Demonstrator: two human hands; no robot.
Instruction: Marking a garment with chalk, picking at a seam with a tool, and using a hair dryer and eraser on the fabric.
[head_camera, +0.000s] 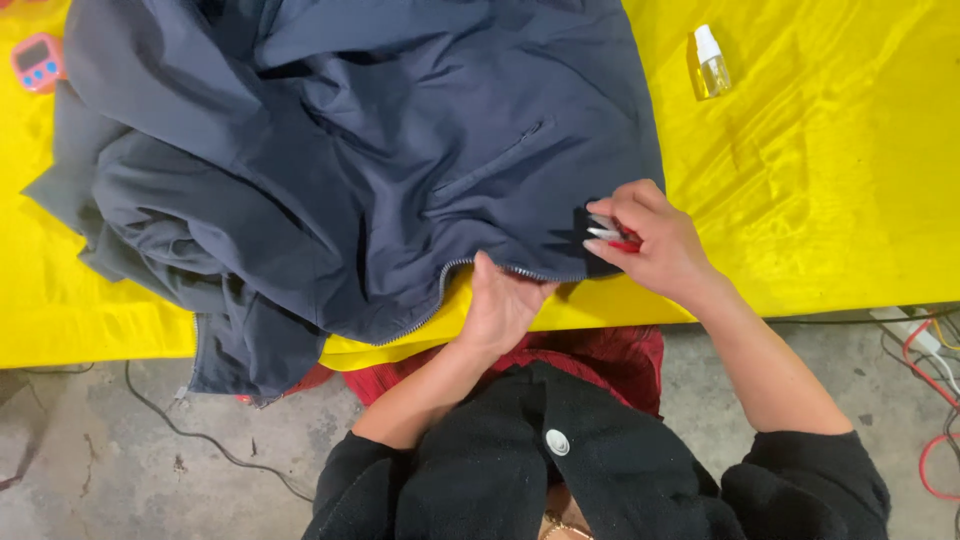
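Trimming at the hem corner of a dark navy jacket (350, 150), seemingly partway through.

Spreading across the yellow table (820, 200), with one side spilling over the near edge and hanging toward the floor. Pinching the hem by the zipper (450, 275) with the left hand (500, 305), thumb on top, fingers tucked under the cloth. Gripping small red-handled snips (612, 237) in the right hand (655, 240), closed around the handles, blades pointing at the black cuff-like corner just beside the left hand. Showing no loose threads or cut scraps, so judging done from left not possible here. Sitting well apart: a small spray bottle (709, 62) at far right, a pink timer (37, 60) at far left.
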